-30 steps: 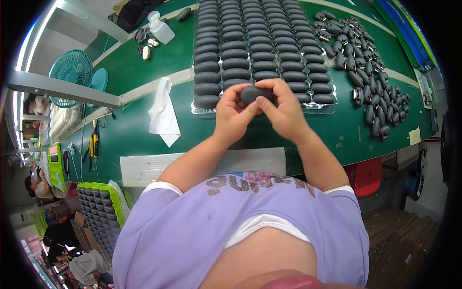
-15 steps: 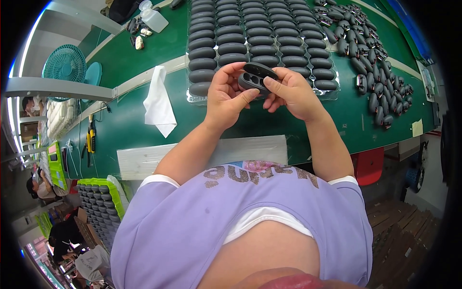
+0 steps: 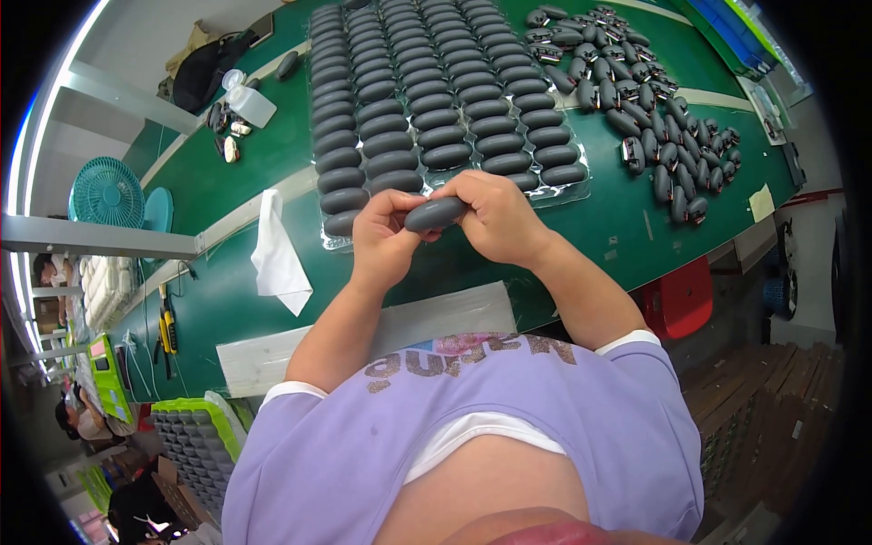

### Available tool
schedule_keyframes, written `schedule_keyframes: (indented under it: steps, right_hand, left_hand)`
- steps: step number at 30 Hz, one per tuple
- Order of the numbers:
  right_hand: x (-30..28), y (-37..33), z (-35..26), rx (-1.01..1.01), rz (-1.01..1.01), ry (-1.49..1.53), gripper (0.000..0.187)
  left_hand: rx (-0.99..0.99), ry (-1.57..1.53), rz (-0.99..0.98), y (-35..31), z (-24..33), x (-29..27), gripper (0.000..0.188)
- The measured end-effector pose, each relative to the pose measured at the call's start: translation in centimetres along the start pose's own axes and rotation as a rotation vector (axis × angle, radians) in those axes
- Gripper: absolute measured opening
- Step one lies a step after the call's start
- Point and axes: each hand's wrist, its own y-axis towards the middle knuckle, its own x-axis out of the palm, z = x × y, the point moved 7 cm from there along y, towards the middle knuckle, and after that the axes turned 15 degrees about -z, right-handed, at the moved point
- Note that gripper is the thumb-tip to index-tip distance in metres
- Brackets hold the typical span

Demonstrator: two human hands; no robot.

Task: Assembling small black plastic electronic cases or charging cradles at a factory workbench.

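Note:
Between both my hands is a dark grey oval earbud case, its lid closed and its smooth side facing up. My left hand pinches its left end with thumb and fingers. The right end is gripped by my right hand, whose knuckles are bent over it. Just beyond my hands lies a clear plastic tray filled with rows of similar grey cases. The fingertips under the case are partly hidden.
A loose pile of grey cases spreads at the right. White cloth, a long white foam strip and yellow-handled cutters lie nearer left. Further back left are a clear bottle and a teal fan. A red stool stands right.
The case was open with its inner wells showing; now it is closed. My hands have moved left and nearer in the picture, and the whole view has shifted and tilted.

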Motion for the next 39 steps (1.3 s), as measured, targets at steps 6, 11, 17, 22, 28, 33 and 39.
schedule_keyframes:
  steps: [6, 11, 17, 22, 28, 33, 39]
  right_hand:
    - [0.7, 0.3, 2.0, 0.146, -0.042, 0.424, 0.020]
    - [0.2, 0.2, 0.9, 0.089, 0.002, 0.218, 0.016]
    - [1.3, 0.3, 2.4, 0.188, -0.058, 0.467, 0.019]
    - [-0.2, 0.2, 1.2, 0.074, 0.033, 0.461, 0.032]
    - [-0.4, 0.4, 0.1, -0.069, -0.024, 0.131, 0.032]
    - [0.7, 0.0, 3.7, 0.214, -0.030, 0.690, 0.030]
    - [0.3, 0.0, 1.4, 0.028, 0.023, 0.445, 0.021]
  left_hand:
    - [-0.029, -0.084, 0.107, -0.1, -0.4, -0.1, 0.020]
    - [0.101, -0.020, -0.012, 0.2, 0.9, 0.8, 0.026]
    - [-0.012, 0.035, -0.045, 0.5, -0.3, 0.4, 0.032]
    - [0.153, 0.189, 0.017, 0.3, 1.1, 0.8, 0.037]
    - [-0.011, 0.011, 0.009, -0.2, 0.0, 0.2, 0.031]
    - [0.046, 0.067, -0.079, -0.3, 0.8, 1.5, 0.031]
    - [0.019, -0.085, 0.012, -0.3, 0.0, 0.3, 0.031]
